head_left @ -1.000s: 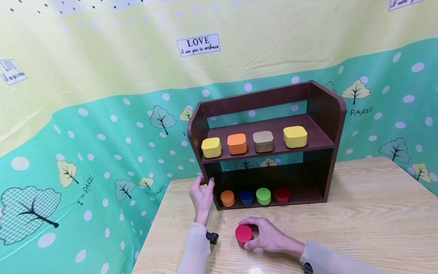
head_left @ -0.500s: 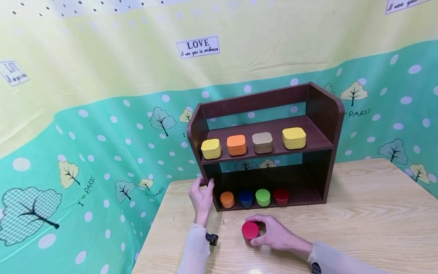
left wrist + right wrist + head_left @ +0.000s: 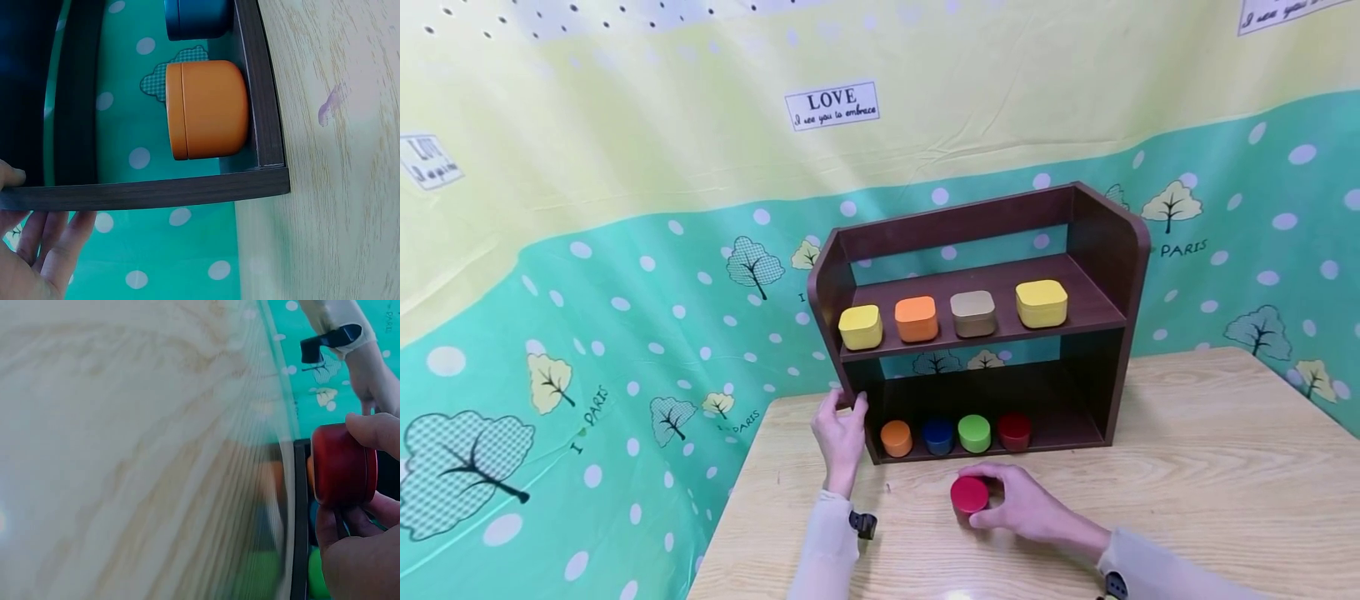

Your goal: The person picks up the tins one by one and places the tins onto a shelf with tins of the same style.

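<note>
My right hand (image 3: 1028,502) holds a round red lidded tin (image 3: 969,497) between thumb and fingers, in front of a dark brown two-tier shelf (image 3: 1000,335). In the right wrist view the red tin (image 3: 342,465) has thumb above and fingers below. My left hand (image 3: 841,435) grips the shelf's left side panel. The left wrist view shows its thumb on the inner face of the panel (image 3: 150,195) and several fingers outside. Along the lower tier stand round tins: orange (image 3: 897,438), blue (image 3: 938,437), green (image 3: 974,433) and dark red (image 3: 1015,432).
Squarish tins sit on the upper tier: yellow (image 3: 861,327), orange (image 3: 916,318), grey-brown (image 3: 973,313) and a second yellow one (image 3: 1041,303). The shelf stands on a light wooden table (image 3: 1210,483). A patterned curtain (image 3: 587,317) hangs behind.
My right hand has carried the red tin to the right and a little toward the shelf. The left hand keeps its grip on the side panel; the head view has shifted slightly.
</note>
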`<action>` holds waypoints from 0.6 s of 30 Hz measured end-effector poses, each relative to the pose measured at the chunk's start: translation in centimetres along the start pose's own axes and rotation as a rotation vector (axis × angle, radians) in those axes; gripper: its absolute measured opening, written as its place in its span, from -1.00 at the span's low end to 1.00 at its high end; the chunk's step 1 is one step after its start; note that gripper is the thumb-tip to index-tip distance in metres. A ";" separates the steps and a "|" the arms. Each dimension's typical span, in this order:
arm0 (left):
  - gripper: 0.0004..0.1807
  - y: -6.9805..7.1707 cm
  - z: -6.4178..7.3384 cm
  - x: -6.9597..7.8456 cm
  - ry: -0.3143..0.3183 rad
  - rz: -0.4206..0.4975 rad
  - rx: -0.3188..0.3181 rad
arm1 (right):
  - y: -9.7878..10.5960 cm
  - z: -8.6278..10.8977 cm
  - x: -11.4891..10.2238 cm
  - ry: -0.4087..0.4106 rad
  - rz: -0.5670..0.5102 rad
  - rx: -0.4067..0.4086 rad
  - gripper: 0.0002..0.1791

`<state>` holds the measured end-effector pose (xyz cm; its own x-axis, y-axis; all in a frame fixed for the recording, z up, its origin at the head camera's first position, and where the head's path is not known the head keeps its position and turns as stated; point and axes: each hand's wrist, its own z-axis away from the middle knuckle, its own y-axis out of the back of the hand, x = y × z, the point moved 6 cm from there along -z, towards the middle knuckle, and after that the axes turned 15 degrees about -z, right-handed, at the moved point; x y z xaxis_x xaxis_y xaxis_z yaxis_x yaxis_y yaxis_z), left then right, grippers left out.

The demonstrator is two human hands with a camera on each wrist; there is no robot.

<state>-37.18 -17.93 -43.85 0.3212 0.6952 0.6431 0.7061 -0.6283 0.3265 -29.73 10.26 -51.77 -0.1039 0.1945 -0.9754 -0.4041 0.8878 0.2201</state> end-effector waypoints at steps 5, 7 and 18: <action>-0.95 0.0 0.0 0.0 0.002 0.005 -0.002 | 1.2 0.3 0.4 0.016 -0.028 0.008 -0.22; -0.95 0.0 0.1 0.0 0.007 0.003 -0.004 | 1.7 0.4 0.7 0.019 -0.037 0.012 -0.22; -0.93 -0.1 0.0 0.0 0.010 0.001 -0.003 | 4.2 1.1 1.7 -0.018 -0.039 0.083 -0.22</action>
<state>-37.21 -17.89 -43.88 0.3156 0.6913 0.6501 0.7037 -0.6301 0.3284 -30.63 14.76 -52.53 -0.0726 0.1657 -0.9835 -0.3306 0.9263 0.1805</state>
